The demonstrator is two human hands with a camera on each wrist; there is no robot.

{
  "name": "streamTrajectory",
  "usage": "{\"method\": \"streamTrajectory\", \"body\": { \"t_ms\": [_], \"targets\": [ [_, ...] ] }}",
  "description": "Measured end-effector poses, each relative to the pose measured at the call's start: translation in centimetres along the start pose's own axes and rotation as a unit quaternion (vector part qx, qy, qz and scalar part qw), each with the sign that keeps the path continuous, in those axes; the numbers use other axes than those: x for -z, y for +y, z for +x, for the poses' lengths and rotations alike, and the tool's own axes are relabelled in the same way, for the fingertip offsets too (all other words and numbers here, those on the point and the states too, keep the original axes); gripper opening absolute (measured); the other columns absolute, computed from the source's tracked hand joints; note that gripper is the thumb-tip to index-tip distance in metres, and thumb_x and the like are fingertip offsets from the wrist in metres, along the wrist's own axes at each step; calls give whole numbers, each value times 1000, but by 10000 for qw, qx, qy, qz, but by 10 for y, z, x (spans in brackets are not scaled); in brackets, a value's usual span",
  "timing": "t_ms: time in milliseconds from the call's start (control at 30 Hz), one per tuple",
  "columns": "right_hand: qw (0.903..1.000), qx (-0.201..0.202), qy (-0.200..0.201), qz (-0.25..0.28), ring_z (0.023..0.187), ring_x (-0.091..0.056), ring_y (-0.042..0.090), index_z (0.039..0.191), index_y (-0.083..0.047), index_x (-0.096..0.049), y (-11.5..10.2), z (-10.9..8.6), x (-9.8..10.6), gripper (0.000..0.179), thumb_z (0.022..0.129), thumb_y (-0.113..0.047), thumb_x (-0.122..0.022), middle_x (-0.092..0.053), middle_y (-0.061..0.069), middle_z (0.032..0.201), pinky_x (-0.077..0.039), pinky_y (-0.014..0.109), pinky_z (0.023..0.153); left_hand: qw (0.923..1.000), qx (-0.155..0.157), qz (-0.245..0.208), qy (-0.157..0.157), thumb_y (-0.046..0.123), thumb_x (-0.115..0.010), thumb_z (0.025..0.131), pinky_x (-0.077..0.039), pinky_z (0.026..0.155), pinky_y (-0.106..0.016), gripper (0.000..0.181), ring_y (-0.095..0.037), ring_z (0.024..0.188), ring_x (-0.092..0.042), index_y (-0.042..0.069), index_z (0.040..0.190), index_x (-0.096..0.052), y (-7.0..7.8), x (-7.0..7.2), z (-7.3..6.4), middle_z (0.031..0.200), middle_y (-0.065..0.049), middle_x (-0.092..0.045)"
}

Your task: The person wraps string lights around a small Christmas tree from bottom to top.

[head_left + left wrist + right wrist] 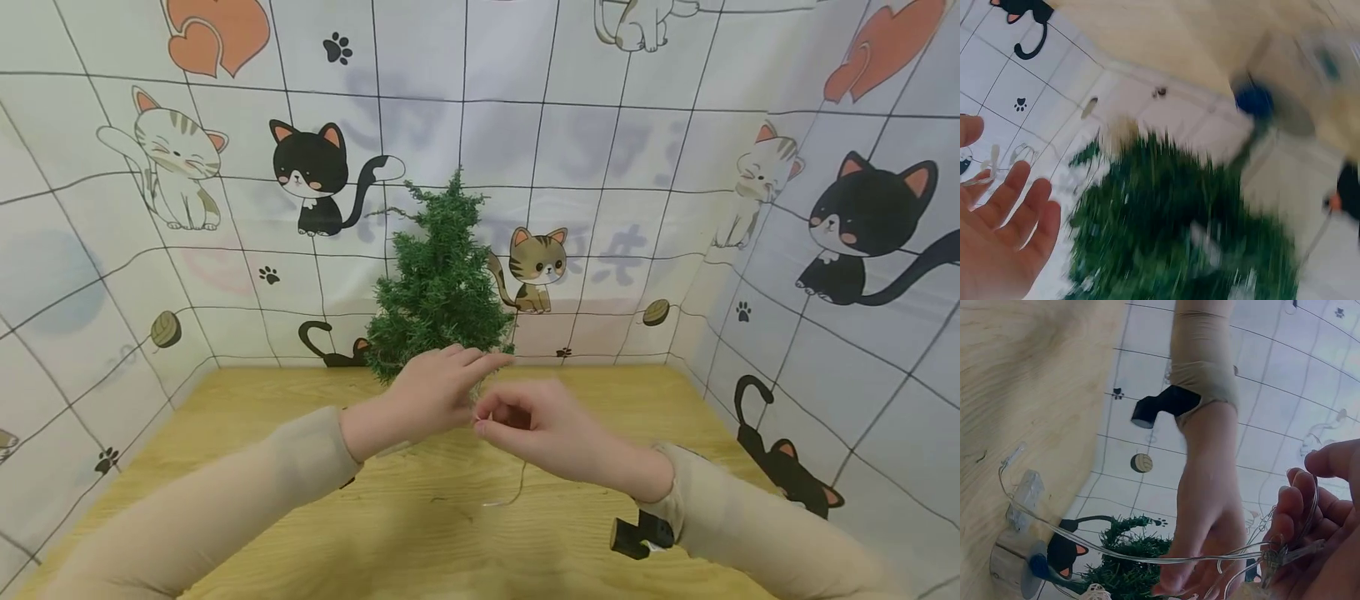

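Observation:
My right hand [555,429] pinches a thin clear string of lights [1110,551] between thumb and fingers. In the right wrist view its wire loops by the fingertips [1291,503] and runs left to a small clear end [1015,452] over the wood. My left hand [431,392] reaches in from the left, palm down, fingers extended and just beyond the right hand. Loosely spread fingers [1025,206] show in the left wrist view, blurred. Behind both hands stands a small green artificial Christmas tree [442,275], its lower part partly hidden by the left hand.
The tree's round silvery base [1016,565] has a blue part [1038,562] at the trunk. A clear plastic piece [1025,497] lies beside it on the wooden table [300,517]. Cat-printed cloth [600,167] encloses the back and sides. Black camera mounts [641,533] sit at the wrists.

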State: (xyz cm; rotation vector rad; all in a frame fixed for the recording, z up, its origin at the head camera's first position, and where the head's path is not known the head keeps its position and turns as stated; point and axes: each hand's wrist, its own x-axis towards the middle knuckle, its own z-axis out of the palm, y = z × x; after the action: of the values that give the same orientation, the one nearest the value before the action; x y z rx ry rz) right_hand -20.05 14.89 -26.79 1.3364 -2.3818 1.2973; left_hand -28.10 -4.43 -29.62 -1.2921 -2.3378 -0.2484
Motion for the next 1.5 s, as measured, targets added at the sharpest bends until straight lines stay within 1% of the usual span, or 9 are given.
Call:
{"method": "streamTrajectory", "body": {
  "t_ms": [100, 200, 333, 467, 733, 833, 1000, 1200, 1500],
  "targets": [
    [9995, 155, 269, 61, 53, -42, 6, 90, -8, -68, 7, -7, -3, 6, 92, -5, -64, -58, -6, 69, -35, 21, 46, 9930, 582, -811, -639, 19, -72, 86, -49, 69, -29, 65, -14, 97, -60, 25, 145, -44, 3, -11, 11, 125, 3, -60],
    [9987, 142, 451, 172, 53, -41, 5, 90, -7, -68, 13, -14, -4, 7, 91, -2, -64, -57, -4, 68, -35, 20, 46, 9848, 916, -1195, -862, 18, -64, 94, -51, 80, -32, 51, -14, 102, -60, 23, 142, -48, 5, -19, 24, 131, 2, -56],
    [9976, -57, 619, 310, 55, -44, 5, 91, -6, -69, 19, -23, -3, 8, 91, 0, -64, -60, -1, 70, -39, 22, 47, 9853, 973, -1158, -795, 32, -55, 100, -51, 78, -29, 37, -12, 91, -61, 18, 134, -54, 5, -24, 46, 127, 0, -57],
    [9962, -272, 764, 321, 54, -46, 8, 93, -5, -69, 24, -27, 2, 8, 92, 0, -63, -61, -1, 71, -41, 24, 47, 9858, 1014, -1186, -613, 31, -53, 101, -50, 74, -28, 35, -10, 81, -59, 15, 132, -56, 4, -22, 70, 127, -2, -55],
    [9881, -995, 983, 635, 52, -48, 13, 96, 0, -68, 35, -25, 18, 10, 95, -4, -59, -58, 4, 71, -45, 27, 47, 9748, 1510, -1565, -497, 35, -48, 103, -47, 92, -38, 42, -19, 112, -56, 16, 141, -50, -9, -12, 104, 141, -4, -48],
    [9863, -1046, 947, 859, 52, -49, 14, 97, 2, -67, 38, -24, 21, 10, 96, -5, -59, -56, 7, 70, -46, 28, 49, 9695, 1656, -1761, -402, 37, -47, 103, -45, 95, -39, 44, -21, 122, -52, 17, 142, -48, -14, -7, 107, 143, -4, -47],
    [9857, -1067, 715, 1093, 56, -55, 18, 99, -1, -67, 39, -23, 24, 12, 97, -8, -58, -59, 9, 72, -51, 30, 53, 9609, 1826, -2074, -169, 37, -48, 102, -46, 94, -40, 47, -22, 121, -52, 19, 146, -44, -17, 6, 110, 145, -3, -44],
    [9844, -1112, 484, 1278, 67, -63, 28, 102, 0, -65, 39, -14, 20, 14, 98, -11, -57, -62, 12, 75, -56, 41, 63, 9639, 1788, -1975, -23, 40, -47, 102, -46, 93, -40, 48, -21, 115, -55, 19, 145, -45, -19, 26, 106, 147, -3, -42],
    [9813, -1201, -166, 1497, 75, -64, 26, 99, 3, -64, 45, -11, 9, 15, 99, -9, -55, -65, 13, 80, -55, 42, 71, 9700, 1635, -1799, 37, 39, -48, 101, -48, 90, -39, 49, -20, 112, -58, 22, 147, -42, -16, 52, 78, 150, 0, -38]
  ]
}}
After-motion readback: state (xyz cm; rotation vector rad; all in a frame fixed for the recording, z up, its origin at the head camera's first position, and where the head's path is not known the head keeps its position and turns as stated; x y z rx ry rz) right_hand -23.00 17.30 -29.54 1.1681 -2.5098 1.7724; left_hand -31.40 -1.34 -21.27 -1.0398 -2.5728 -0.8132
